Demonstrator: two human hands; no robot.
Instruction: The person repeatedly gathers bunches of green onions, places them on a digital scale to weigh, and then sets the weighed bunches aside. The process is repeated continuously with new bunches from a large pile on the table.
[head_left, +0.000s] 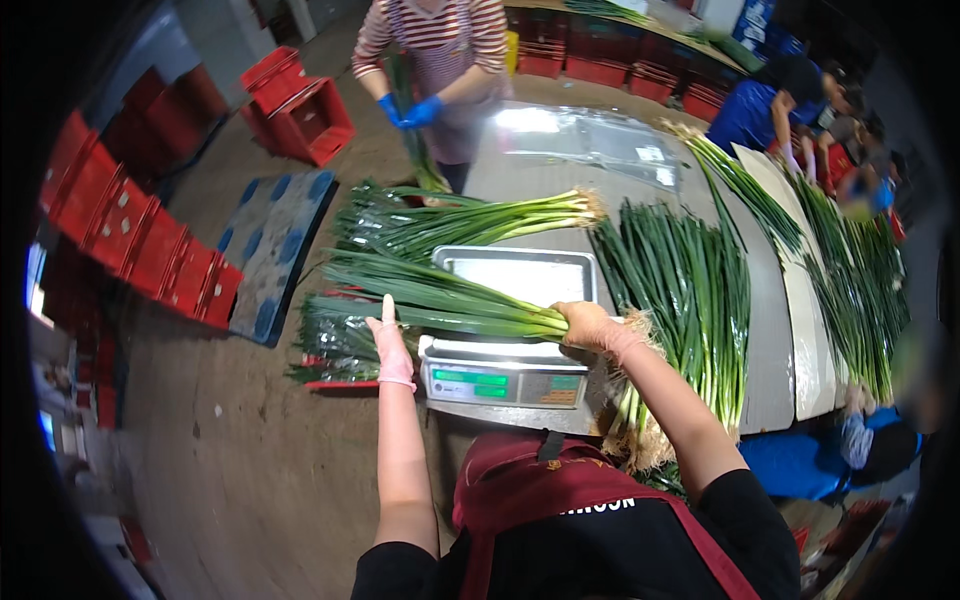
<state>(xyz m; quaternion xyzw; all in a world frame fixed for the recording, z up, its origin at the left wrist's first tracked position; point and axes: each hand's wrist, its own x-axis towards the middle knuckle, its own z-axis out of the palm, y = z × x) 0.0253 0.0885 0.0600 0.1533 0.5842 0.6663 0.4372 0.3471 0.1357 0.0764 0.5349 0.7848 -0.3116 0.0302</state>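
My right hand (592, 328), in a thin glove, grips a bunch of long green onions (465, 304) by the pale stems near the roots. The bunch lies level over a digital weighing scale (502, 384), its leaves pointing left. My left hand (391, 345), also gloved, is against the leafy part with its fingers apart; whether it bears any weight I cannot tell. Part of the scale's metal pan (525, 274) shows behind the bunch. Just right of the scale, a heap of green onions (675, 300) lies on the table, some roots hanging over the near edge.
Bagged green onions (337, 337) sit left of the scale above a red crate (341, 385). More onions (517, 214) lie beyond it. Across the table (769, 337), a person in blue gloves (424, 112) holds onions. Clear plastic bags (585, 139), stacked red crates (142, 232) and a pallet (274, 240) surround the area.
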